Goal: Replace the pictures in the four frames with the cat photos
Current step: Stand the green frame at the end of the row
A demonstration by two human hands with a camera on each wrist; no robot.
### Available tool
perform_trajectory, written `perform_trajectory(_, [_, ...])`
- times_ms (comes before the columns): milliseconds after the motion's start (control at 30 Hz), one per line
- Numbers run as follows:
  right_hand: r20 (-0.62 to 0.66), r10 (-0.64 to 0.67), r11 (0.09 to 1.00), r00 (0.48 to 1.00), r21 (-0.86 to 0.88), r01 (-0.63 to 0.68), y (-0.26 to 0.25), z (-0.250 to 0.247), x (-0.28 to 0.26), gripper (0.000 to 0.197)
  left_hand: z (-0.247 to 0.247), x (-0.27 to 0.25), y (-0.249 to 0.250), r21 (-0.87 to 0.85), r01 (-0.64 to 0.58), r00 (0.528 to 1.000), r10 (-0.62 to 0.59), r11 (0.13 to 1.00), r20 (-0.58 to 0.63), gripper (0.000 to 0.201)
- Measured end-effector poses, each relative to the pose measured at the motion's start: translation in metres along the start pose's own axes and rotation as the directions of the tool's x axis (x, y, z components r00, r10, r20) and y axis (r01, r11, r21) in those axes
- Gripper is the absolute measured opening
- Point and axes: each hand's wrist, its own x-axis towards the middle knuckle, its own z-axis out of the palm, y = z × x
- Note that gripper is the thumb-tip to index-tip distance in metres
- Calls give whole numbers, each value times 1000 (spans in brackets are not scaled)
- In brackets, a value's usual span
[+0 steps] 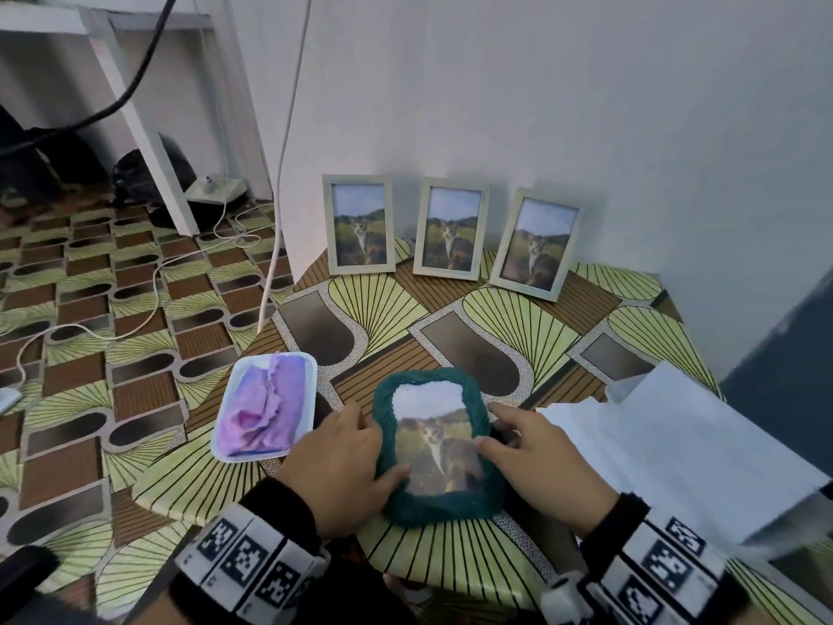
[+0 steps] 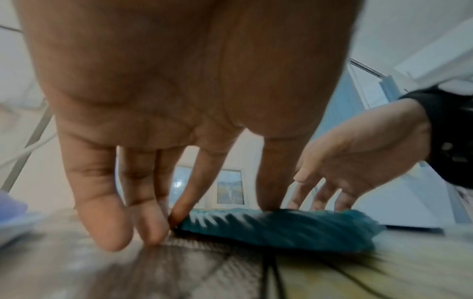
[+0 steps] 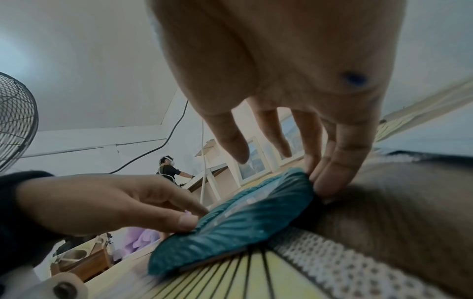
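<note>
Both hands flank the teal frame (image 1: pixel 439 448), which lies face up on the bench (image 1: pixel 518 318) near its front edge, a cat photo (image 1: pixel 439 453) showing in its window. Left hand (image 1: pixel 342 462) sits at the frame's left side: the thumb lies over the lower left of the border and onto the photo, while the fingers reach down along the left edge. From the left wrist view the fingertips (image 2: pixel 176 217) touch the frame's edge at bench level, fingers nearly straight and close together, not wrapped round it. Right hand (image 1: pixel 541 462) sits at the right side, thumb resting on the right border and index finger pointing toward the upper right corner. From the right wrist view its outer fingers (image 3: pixel 330 182) press against the frame's right edge, and that edge looks tipped slightly off the bench; the other fingers hang spread above it. Neither hand clearly closes round the frame.

Three pale frames (image 1: pixel 448 232) stand at the back, leaning on the wall (image 1: pixel 541 106), each showing the same cat photo. A white tray (image 1: pixel 234 453) with purple crumpled paper (image 1: pixel 270 403) lies just left of the left hand. White sheets (image 1: pixel 685 435) lie to the right, near the right hand.
</note>
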Motion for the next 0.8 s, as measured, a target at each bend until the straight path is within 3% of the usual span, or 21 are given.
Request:
perform_trajectory(167, [-33,20,998,999,65,-18,-3,12,-3,19,6,1,-3,-327,-33,998,13,945,-63,36])
perform_trajectory(267, [-69,143,941,987,317,-114,-1,9,-6,19,6,-3,-2,-519,-61,987,-27,852,-160,35])
perform_trajectory(300, [-72,194,897,978,418,-147,0,7,-7,10,5,-5,-1,-600,-75,982,-46,797,-184,38])
perform_trajectory(400, [-97,279,721,955,678,-142,-3,-2,-9,31,-7,-12,4,-826,-141,968,-97,546,-230,53])
perform_trajectory(433, [-96,281,646,955,755,-114,-8,-8,-11,26,-14,-14,6,-872,-174,961,-112,457,-251,55])
perform_trajectory(500, [-88,229,520,970,853,-46,-21,-23,-15,22,-33,-18,8,-913,-240,942,-148,329,-301,52])
perform_trajectory(600, [-82,118,376,990,926,32,-44,-47,-22,22,-66,-26,10,-926,-301,931,-138,227,-336,50])
perform_trajectory(700, [-37,6,322,999,946,33,-67,-69,-29,22,-95,-34,11,-928,-324,938,-66,184,-341,48])
perform_trajectory(800, [-6,40,304,999,953,-6,-81,-83,-30,24,-112,-33,11,-952,-288,957,16,99,-288,44])
